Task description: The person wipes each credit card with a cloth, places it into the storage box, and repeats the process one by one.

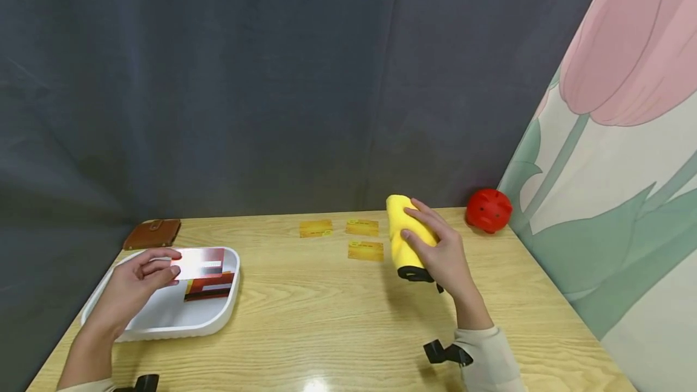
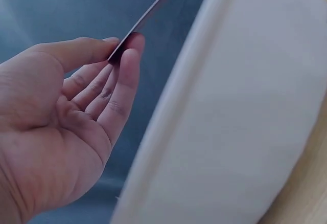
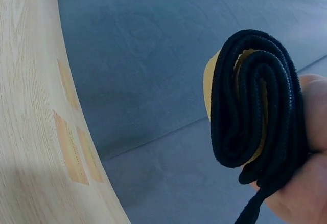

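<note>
Between thumb and fingers my left hand [image 1: 143, 276] pinches a pale red and white card [image 1: 202, 262] above the white tray [image 1: 235, 295]. In the left wrist view the card [image 2: 145, 17] appears edge-on at the fingertips. A red and yellow card [image 1: 209, 287] lies inside the tray. My right hand [image 1: 442, 251] grips a rolled yellow cloth [image 1: 402, 235] with black edging, held above the right part of the table. Its coiled black end [image 3: 255, 101] faces the right wrist camera, and part of that hand is out of that view.
Three gold cards [image 1: 316, 228] lie toward the back of the wooden table [image 1: 294, 307]. A brown leather wallet [image 1: 152, 234] lies behind the tray. At the back right corner stands a red piggy bank [image 1: 489, 210]. A dark curtain [image 1: 272, 89] hangs behind the table.
</note>
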Available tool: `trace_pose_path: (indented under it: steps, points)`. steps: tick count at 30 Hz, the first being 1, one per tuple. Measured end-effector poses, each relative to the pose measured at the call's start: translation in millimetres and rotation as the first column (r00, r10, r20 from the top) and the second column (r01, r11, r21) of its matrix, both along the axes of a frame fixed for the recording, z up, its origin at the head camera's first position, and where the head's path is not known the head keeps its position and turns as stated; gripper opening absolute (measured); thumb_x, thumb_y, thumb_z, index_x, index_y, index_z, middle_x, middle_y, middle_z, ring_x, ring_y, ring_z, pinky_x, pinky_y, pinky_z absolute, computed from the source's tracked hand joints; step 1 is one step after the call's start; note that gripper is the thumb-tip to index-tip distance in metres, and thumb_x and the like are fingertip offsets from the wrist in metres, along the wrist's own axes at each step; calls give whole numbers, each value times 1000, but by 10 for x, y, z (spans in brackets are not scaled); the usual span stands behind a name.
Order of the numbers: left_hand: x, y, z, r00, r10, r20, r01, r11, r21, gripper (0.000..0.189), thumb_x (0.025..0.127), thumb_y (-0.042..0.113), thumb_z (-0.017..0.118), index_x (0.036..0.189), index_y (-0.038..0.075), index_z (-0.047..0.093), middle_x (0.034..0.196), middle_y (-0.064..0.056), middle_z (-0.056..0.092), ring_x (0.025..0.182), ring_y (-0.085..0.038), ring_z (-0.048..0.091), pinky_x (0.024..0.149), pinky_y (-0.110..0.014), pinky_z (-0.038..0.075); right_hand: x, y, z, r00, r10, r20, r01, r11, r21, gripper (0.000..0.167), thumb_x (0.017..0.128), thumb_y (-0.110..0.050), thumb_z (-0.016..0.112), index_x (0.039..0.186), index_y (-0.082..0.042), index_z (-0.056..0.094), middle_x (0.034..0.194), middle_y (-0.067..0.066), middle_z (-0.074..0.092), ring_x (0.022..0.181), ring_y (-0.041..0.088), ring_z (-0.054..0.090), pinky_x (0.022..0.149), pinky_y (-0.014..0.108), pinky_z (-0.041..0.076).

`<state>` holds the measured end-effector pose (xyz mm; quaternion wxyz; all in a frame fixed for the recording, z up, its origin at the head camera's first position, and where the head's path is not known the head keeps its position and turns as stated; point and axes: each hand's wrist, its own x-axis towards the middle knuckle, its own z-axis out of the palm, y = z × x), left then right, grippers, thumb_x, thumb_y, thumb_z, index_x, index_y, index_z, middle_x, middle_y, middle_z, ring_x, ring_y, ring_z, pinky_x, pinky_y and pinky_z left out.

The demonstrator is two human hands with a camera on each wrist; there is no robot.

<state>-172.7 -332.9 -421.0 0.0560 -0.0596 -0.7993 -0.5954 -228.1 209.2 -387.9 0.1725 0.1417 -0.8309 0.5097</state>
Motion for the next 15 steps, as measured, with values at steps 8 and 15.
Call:
trace_pose_path:
  steps: [8, 15]
  points:
    - [-50, -3, -90, 999, 18, 39, -12, 989, -149, 29, 102, 13, 66, 124, -5, 62, 98, 20, 75, 87, 0, 73, 77, -22, 63, -10, -6, -12, 1000, 11, 2, -11, 1000, 2, 42, 96, -20, 75, 137, -19, 68, 159, 0, 51, 135, 28, 55, 86, 11, 51]
    - [-100, 28, -139, 998, -14, 62, 23, 987, -160, 32, 103, 10, 63, 124, -12, 57, 98, 21, 72, 89, 4, 70, 77, -22, 63, -12, -9, -21, 1000, 9, -3, -9, 1000, 13, 42, 96, -19, 75, 137, -17, 68, 158, 2, 51, 135, 29, 55, 86, 11, 51]
